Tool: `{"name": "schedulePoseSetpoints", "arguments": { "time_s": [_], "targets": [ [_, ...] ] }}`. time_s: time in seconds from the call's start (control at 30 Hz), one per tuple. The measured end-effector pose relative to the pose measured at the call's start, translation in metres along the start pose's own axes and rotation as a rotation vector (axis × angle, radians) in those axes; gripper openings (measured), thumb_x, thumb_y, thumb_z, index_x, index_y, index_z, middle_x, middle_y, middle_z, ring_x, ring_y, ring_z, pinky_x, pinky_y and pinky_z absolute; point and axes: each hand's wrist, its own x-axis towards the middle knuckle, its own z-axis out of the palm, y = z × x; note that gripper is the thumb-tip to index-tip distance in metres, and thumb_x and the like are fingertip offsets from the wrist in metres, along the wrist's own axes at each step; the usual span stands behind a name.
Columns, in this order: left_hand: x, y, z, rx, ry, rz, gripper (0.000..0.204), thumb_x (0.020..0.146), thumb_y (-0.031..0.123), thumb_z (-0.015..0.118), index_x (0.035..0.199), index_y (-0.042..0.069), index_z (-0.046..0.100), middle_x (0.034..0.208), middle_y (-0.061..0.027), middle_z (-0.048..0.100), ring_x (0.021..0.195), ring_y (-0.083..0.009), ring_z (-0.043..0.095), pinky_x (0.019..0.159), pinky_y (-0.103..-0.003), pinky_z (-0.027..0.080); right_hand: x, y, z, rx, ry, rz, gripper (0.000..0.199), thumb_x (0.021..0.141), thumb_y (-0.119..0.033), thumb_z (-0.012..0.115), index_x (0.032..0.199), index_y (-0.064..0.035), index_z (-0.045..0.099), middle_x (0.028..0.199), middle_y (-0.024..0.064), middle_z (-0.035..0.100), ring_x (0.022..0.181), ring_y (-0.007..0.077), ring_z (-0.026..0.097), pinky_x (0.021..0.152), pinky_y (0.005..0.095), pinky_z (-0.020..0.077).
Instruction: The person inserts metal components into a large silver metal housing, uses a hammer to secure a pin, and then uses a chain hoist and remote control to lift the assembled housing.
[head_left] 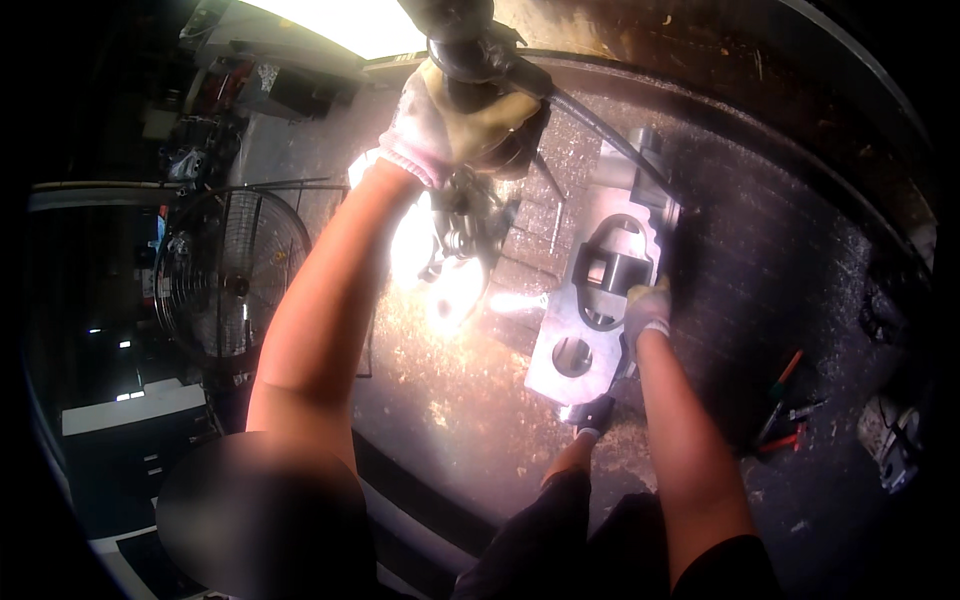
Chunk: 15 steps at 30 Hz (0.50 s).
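While the left hand (470, 115), in a worn work glove, closes fully around a dark power tool (465, 45) raised above the bench, the right hand (645, 312), also gloved, presses down on a pale cast-metal part (600, 300) lying flat just beside and below it. The right hand's fingers curl against the casting's near edge, seemingly to keep it from shifting; whether they grip it or only bear on it I cannot tell. A black hose or cable (600, 135) runs from the tool across the top of the casting. Directly under the left hand sits a small dark mechanical assembly (465, 215) in strong glare, its details washed out. Off to the right of the right hand lie a few hand tools with red handles (785, 400). Far to the left of the left forearm stands a wire-guarded fan (230, 280) on the floor below the round metal bench (450, 420).
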Motion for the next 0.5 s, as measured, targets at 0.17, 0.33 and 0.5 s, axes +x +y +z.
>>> {"name": "schedulePoseSetpoints", "arguments": {
  "time_s": [0.17, 0.33, 0.5],
  "targets": [
    [-0.011, -0.024, 0.002, 0.026, 0.193, 0.126, 0.023, 0.091, 0.013, 0.076, 0.11, 0.002, 0.068, 0.09, -0.0005, 0.072, 0.082, -0.0102, 0.068, 0.075, -0.029, 0.057, -0.039, -0.047, 0.01, -0.776, -0.33, -0.267, 0.055, 0.091, -0.006, 0.058, 0.145, 0.002, 0.049, 0.118, 0.0296, 0.071, 0.111, 0.0388, 0.071, 0.095, 0.0431, 0.0562],
    [0.004, -0.039, 0.014, -0.201, 0.167, 0.043, 0.039, 0.094, 0.01, 0.071, 0.13, 0.0, 0.062, 0.098, -0.001, 0.07, 0.087, -0.0103, 0.066, 0.078, -0.027, 0.056, -0.037, -0.049, -0.011, -0.243, -0.086, -0.039, 0.054, 0.092, -0.006, 0.061, 0.144, 0.0031, 0.048, 0.119, 0.0285, 0.071, 0.111, 0.0363, 0.071, 0.094, 0.0421, 0.0563],
    [-0.001, -0.023, 0.002, -0.138, 0.142, 0.034, 0.054, 0.091, 0.004, 0.07, 0.142, 0.0, 0.054, 0.093, -0.0011, 0.071, 0.085, -0.0104, 0.066, 0.082, -0.029, 0.056, -0.068, -0.113, -0.037, 0.16, -0.015, 0.221, 0.058, 0.093, -0.009, 0.06, 0.148, 0.0023, 0.045, 0.122, 0.029, 0.07, 0.112, 0.0366, 0.071, 0.097, 0.0432, 0.0551]
  ]
}}
